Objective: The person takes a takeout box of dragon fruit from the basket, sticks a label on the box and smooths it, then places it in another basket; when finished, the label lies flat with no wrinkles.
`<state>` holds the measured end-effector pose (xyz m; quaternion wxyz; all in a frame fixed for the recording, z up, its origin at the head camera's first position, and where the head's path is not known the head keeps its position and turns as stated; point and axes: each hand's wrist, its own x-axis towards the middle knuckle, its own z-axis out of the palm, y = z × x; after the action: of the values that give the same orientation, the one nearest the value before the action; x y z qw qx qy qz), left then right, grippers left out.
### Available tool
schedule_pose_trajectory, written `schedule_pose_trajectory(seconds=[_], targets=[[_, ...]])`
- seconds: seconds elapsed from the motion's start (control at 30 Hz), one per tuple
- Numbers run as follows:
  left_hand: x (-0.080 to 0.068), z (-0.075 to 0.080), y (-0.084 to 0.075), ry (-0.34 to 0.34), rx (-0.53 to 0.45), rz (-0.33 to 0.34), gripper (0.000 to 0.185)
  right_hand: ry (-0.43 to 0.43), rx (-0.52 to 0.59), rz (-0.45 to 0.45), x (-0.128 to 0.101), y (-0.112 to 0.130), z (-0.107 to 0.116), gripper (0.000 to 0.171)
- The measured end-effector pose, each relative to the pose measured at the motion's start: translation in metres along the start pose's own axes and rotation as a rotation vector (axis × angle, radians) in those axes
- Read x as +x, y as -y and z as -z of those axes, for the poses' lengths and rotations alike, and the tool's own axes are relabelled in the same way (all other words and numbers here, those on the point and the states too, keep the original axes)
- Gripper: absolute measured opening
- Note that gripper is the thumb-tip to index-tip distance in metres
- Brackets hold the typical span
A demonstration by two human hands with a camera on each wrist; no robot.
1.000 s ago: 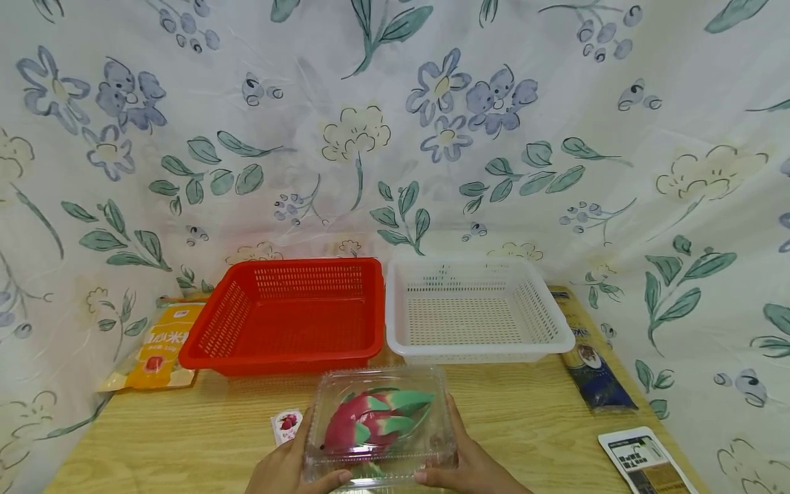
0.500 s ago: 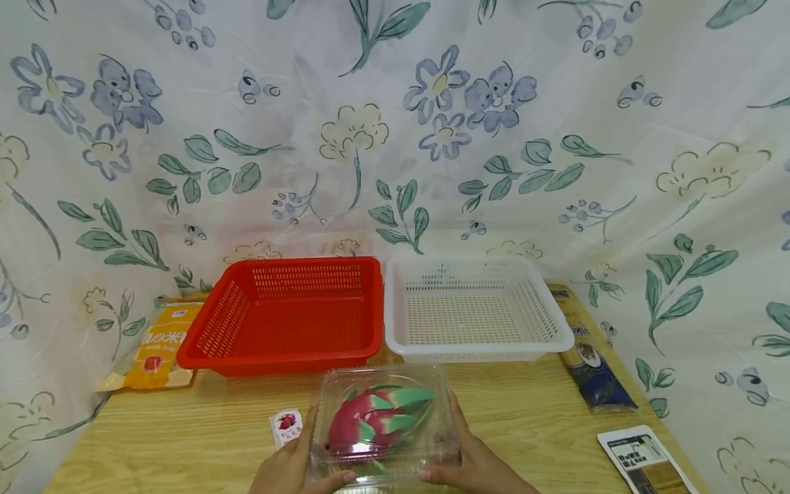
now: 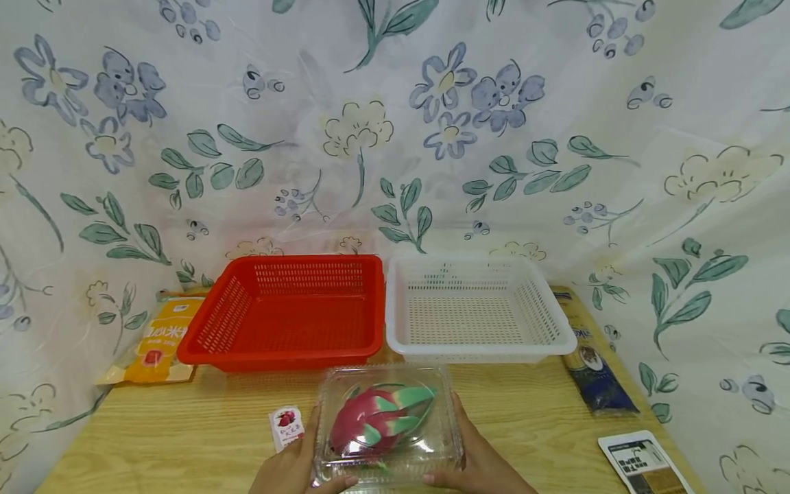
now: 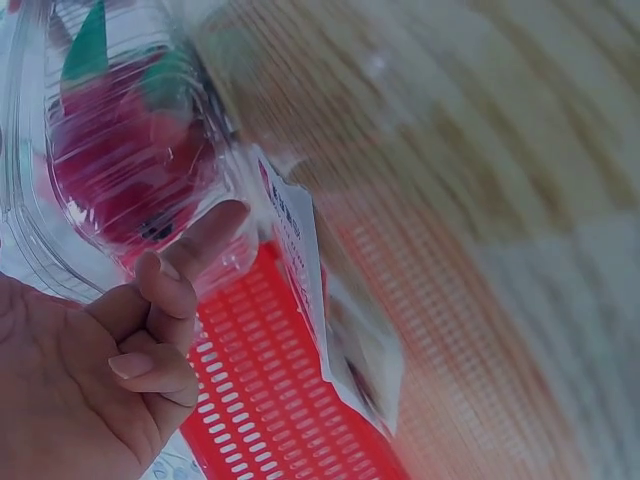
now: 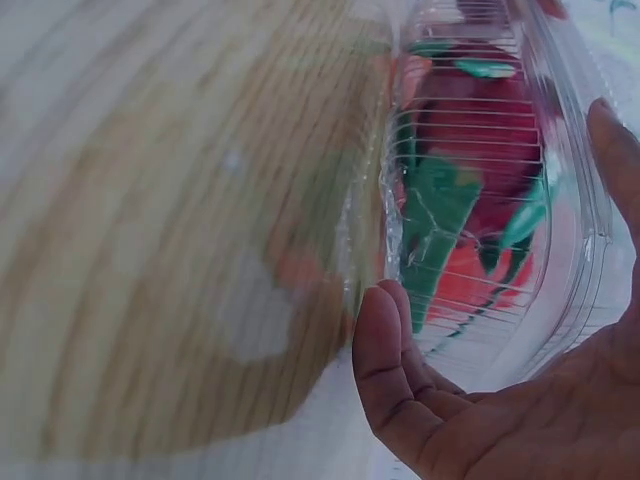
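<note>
A clear plastic clamshell box [image 3: 441, 391] with a lid sits at the front of the table, at the bottom middle of the head view. Inside it lies a pink dragon fruit [image 3: 364, 418] with green-tipped scales, which looks like a model. My left hand [image 3: 289, 466] grips the box's left side, thumb at the front edge. On the opposite side my right hand [image 3: 484, 460] holds it the same way. In the left wrist view, curled fingers [image 4: 165, 300] lie against the box's end. A small white card [image 3: 287, 427] with red fruit printed on it lies just left of the box.
Behind the box stand a red plastic basket [image 3: 280, 359] and a white basket [image 3: 481, 354], side by side. An orange-and-yellow food packet [image 3: 162, 343] lies at the far left. On the right are a long blue-and-gold packet [image 3: 594, 374] and a flat white-edged pouch [image 3: 644, 463].
The box and both hands have shifted slightly to the right over the table. My grip on it looks the same throughout.
</note>
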<state>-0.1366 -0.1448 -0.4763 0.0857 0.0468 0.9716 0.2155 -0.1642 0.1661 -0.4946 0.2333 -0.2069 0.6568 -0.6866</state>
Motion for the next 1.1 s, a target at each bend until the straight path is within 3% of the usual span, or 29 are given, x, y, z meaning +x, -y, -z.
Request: schedule_pose_trajectory(seconds=[0.27, 0.87, 0.97, 1.1], targets=[[-0.001, -0.002, 0.004, 0.003, -0.047, -0.008, 0.124, -0.016, -0.036, 0.002, -0.001, -0.003, 0.0, 0.116], [-0.001, 0.004, 0.002, 0.053, -0.069, -0.012, 0.122, -0.051, 0.018, -0.055, -0.003, -0.004, 0.0, 0.119], [-0.002, 0.007, 0.009, 0.057, -0.018, -0.054, 0.121, -0.06, 0.012, -0.068, -0.003, -0.003, -0.001, 0.119], [-0.004, 0.013, 0.026, 0.005, 0.092, -0.176, 0.119, -0.072, -0.003, -0.094, -0.003, -0.003, -0.002, 0.12]])
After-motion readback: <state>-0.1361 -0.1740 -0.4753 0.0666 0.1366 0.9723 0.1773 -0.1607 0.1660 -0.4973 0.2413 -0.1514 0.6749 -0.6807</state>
